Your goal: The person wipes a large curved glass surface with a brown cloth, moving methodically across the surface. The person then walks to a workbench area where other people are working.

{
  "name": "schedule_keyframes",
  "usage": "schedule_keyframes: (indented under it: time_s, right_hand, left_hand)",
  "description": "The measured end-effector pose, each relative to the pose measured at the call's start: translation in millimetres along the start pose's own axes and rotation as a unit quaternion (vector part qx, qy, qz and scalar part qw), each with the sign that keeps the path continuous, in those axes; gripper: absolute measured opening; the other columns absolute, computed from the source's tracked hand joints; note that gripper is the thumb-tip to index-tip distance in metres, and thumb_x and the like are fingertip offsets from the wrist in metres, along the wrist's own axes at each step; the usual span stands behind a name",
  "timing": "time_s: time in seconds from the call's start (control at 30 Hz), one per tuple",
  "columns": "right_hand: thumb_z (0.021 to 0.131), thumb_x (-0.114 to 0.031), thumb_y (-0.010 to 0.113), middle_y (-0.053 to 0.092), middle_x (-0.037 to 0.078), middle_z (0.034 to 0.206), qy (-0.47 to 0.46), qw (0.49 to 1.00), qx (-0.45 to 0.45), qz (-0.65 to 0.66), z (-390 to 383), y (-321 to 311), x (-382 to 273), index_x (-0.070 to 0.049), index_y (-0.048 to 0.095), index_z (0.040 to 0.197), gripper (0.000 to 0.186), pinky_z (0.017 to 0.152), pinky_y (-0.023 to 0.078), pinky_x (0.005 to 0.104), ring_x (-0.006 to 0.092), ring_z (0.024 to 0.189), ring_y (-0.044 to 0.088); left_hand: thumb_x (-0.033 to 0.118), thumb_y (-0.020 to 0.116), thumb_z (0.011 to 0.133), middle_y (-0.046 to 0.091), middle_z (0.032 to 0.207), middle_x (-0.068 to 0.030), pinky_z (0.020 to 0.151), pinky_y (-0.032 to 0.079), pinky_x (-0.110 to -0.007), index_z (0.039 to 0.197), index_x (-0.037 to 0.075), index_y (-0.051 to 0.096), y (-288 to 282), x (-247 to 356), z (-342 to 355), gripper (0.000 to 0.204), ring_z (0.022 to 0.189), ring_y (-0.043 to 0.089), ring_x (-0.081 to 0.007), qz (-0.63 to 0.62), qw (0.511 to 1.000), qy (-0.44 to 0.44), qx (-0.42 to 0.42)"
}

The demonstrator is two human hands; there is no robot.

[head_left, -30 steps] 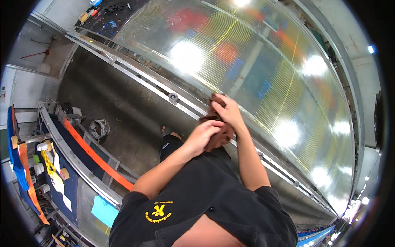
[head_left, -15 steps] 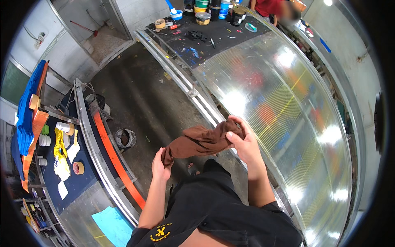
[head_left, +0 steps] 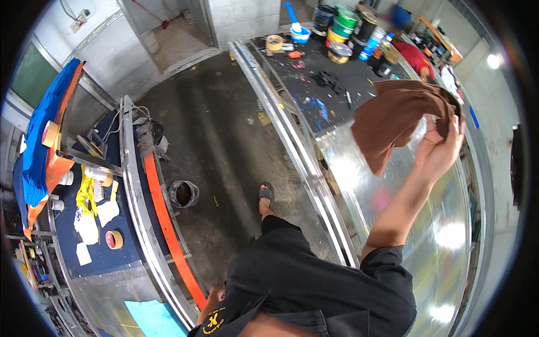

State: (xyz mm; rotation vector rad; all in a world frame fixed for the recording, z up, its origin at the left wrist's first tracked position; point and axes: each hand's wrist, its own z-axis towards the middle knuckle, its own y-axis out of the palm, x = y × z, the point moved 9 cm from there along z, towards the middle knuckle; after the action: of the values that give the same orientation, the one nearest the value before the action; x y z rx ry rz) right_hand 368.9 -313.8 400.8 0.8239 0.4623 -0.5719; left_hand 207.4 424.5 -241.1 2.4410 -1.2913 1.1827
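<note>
A brown cloth is gripped in my right hand, raised over the ribbed translucent tabletop on the right. The cloth hangs loosely to the left of my fingers, and its near corner droops toward the tabletop. My left hand is low beside my hip, near the long orange strip. Its fingers are mostly hidden, so whether it holds anything does not show.
Paint tubs and a tape roll stand on the far dark bench. On the left table lie a yellow-and-white garment, a tape roll and a blue sheet. A bucket sits on the floor; another person's red sleeve shows far right.
My left hand has let go of the brown cloth and dropped to my side. My right hand has swung the cloth up and right, over the translucent tabletop. The view has shifted.
</note>
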Motion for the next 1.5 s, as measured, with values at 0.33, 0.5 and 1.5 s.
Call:
schedule_keyframes:
  time_s: [0.33,0.5,1.5]
  right_hand:
    - [0.092,-0.039,0.076,0.071,0.026,0.112,-0.103,0.702,-0.182,-0.68,58,77,270,-0.002,0.062,0.128,0.053,0.09,0.055,0.0465,0.042,0.1,0.069]
    - [0.097,-0.014,0.067,0.075,0.012,0.12,0.261,0.66,-0.488,-0.507,-180,144,387,-0.004,0.071,0.123,0.028,0.092,0.057,0.0375,0.0216,0.11,0.071]
    - [0.089,-0.022,0.074,0.069,0.002,0.082,-0.024,0.345,-0.86,-0.375,-349,224,583,-0.011,0.075,0.093,0.011,0.083,0.049,0.0375,0.0215,0.072,0.064]
  left_hand:
    - [0.042,0.06,0.099,0.059,0.06,-0.0114,0.045,0.045,-0.043,0.076,0.003,0.064,-130,19,126,0.045,0.05,0.06,-0.0243,-0.521,0.778,-0.2,0.288]
    - [0.051,0.059,0.096,0.073,0.107,-0.0267,0.096,0.053,-0.048,0.111,-0.003,0.072,-210,203,235,0.057,0.108,0.069,-0.0435,0.141,0.935,-0.224,0.235]
    - [0.076,0.056,0.09,0.043,0.159,-0.0213,0.11,0.048,-0.055,0.163,0.004,0.02,-253,125,414,0.109,0.142,0.05,-0.039,0.135,0.851,-0.486,-0.146]
